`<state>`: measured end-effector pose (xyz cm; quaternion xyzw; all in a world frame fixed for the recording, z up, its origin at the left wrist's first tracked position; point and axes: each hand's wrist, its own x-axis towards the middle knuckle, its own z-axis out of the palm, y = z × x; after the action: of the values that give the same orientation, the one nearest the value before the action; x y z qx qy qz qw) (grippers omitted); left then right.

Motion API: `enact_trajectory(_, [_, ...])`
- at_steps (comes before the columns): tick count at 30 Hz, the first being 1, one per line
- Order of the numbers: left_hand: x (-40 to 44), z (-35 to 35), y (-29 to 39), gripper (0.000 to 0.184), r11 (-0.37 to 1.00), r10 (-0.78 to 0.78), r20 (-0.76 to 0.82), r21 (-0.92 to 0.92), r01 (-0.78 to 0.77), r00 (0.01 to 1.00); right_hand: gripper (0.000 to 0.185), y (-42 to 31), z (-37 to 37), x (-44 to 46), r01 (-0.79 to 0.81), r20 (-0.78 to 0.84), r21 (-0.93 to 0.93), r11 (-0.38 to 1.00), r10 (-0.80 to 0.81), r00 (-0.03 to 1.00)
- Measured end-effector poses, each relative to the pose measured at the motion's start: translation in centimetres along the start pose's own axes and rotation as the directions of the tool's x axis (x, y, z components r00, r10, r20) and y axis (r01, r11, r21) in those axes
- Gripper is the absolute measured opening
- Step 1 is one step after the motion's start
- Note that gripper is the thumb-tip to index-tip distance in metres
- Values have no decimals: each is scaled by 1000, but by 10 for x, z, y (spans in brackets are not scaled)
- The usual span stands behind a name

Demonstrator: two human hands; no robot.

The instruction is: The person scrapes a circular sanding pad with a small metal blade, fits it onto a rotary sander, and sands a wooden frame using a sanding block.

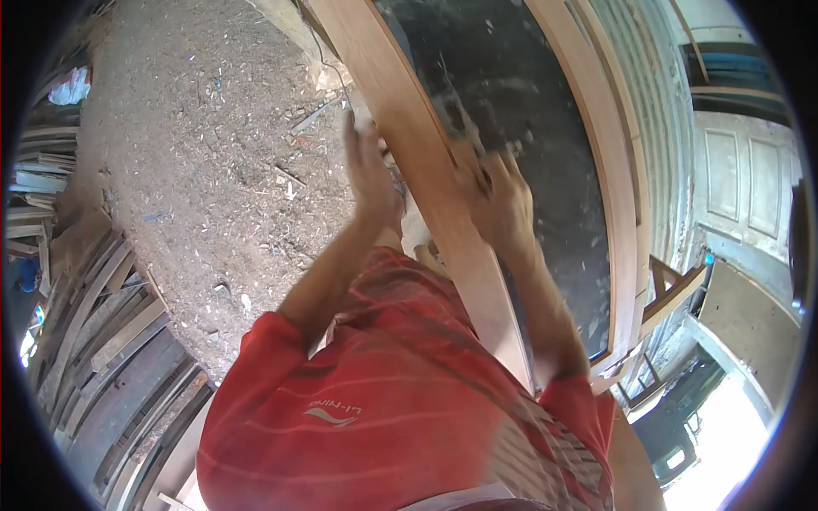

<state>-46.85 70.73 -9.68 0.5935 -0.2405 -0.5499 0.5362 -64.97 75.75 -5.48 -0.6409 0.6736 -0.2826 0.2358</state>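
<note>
A long wooden frame (439,204) with a dark panel (554,170) set in it stretches in front of me, its near board running between my two hands. My left hand (373,175) is at the board's outer edge, fingers stretched out and holding nothing I can see. Over the board's inner edge and the dark panel, my right hand (503,200) has bent fingers smeared by motion. Whether anything is between them is hidden by the blur. Dusty pale marks lie on the panel near that hand.
Wood shavings cover the ground (213,170) at the left. Stacked boards (128,341) line the lower left. A pale panelled door (741,179) stands at the right, near a corrugated sheet (652,111). A wooden bar (673,300) juts out beside the frame.
</note>
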Motion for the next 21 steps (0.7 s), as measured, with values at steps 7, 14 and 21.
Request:
enact_trajectory(7, [164,23,34,81,822,420,138,361,-440,897,23,-27,37,96,18,-13,-54,998,-19,1000])
enact_trajectory(14, [153,23,47,82,897,357,207,197,-396,911,29,-56,116,307,203,-93,-19,979,-204,975])
enact_trajectory(21, [158,24,36,79,898,331,134,259,-355,934,31,-60,101,270,104,-7,-66,992,-105,994])
